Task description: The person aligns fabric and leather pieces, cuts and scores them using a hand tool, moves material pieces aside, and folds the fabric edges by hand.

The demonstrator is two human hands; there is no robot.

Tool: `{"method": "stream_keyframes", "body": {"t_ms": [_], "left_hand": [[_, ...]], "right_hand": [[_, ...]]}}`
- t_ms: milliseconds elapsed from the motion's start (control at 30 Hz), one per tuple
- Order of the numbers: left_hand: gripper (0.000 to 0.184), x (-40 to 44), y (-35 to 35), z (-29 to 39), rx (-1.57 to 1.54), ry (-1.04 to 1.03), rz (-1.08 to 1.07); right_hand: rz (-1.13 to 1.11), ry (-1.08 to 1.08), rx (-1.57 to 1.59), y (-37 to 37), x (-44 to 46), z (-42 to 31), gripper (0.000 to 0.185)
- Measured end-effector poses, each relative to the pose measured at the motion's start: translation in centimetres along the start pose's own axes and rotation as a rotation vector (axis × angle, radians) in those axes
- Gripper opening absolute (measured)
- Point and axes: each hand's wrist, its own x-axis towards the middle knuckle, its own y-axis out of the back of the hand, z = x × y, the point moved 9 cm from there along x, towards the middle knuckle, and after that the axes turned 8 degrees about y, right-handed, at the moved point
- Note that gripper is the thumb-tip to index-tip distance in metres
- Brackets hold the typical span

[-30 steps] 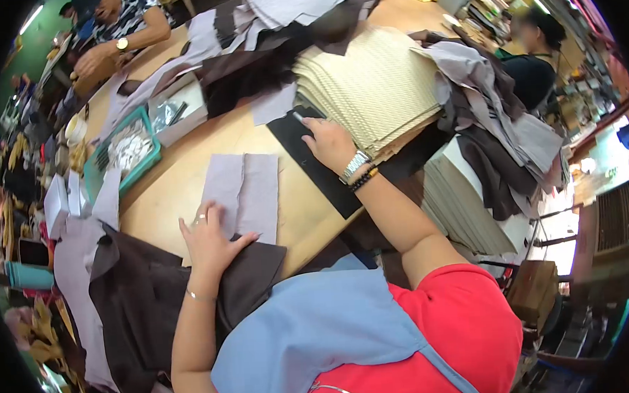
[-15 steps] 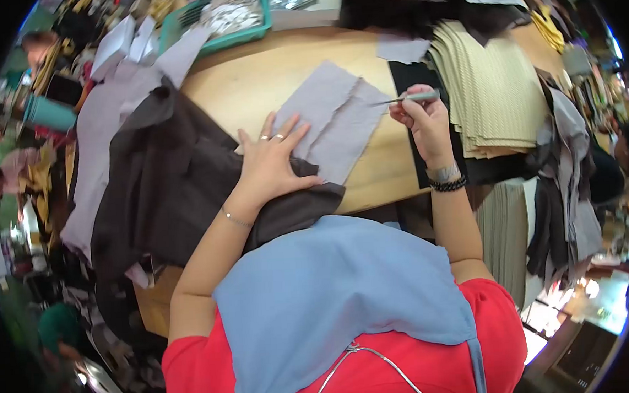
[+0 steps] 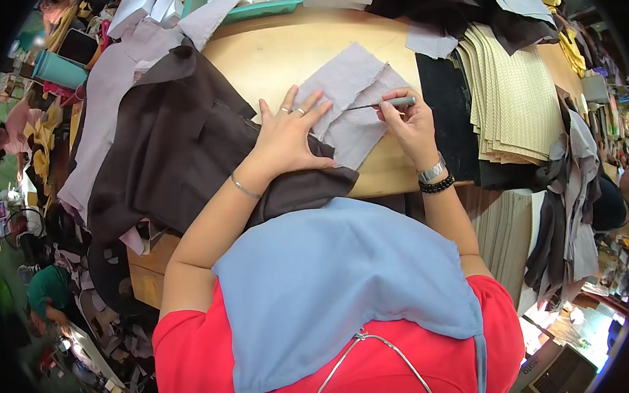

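Note:
My left hand (image 3: 291, 137) lies with fingers spread, pressing on dark brown cloth (image 3: 176, 143) and the edge of a pale lilac-grey cloth piece (image 3: 358, 141). That piece lies on the wooden table, with a folded or overlapping edge running across it. In my right hand (image 3: 410, 124), fingers closed, is an awl-like tool (image 3: 400, 101) with a grey handle and a thin dark shaft. Its shaft points left over the pale cloth, near that edge. Whether the tip touches the cloth I cannot tell.
A stack of cream textured sheets (image 3: 512, 93) stands on the right, beside a black strip (image 3: 446, 111). At the back are a green tray (image 3: 237, 14) of small white pieces and a dark cloth heap (image 3: 425, 9). People sit at work on the far left.
My right hand has brought the tool leftward, from beside the pale cloth to over its overlapping edge. My left hand stays spread on the cloth. The camera view has shifted slightly.

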Motion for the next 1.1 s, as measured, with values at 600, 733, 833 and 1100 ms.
{"method": "stream_keyframes", "body": {"t_ms": [600, 733, 833, 1100], "left_hand": [[0.113, -0.1, -0.1, 0.0, 0.019, -0.011, -0.049], [0.119, -0.1, -0.1, 0.1, 0.018, -0.039, -0.085], [0.12, -0.1, -0.2, 0.1, 0.016, -0.044, -0.099], [0.12, -0.1, -0.3, 0.1, 0.008, -0.038, -0.105]], "right_hand": [[-0.083, -0.067, 0.135, -2.3, -0.8, -0.5, 0.016], [-0.147, -0.096, 0.117, -3.6, -1.3, -0.4, 0.016], [-0.155, -0.1, 0.127, -3.9, -1.5, -0.3, 0.016], [-0.178, -0.12, 0.098, -4.2, -1.7, 0.0, 0.017]]}}
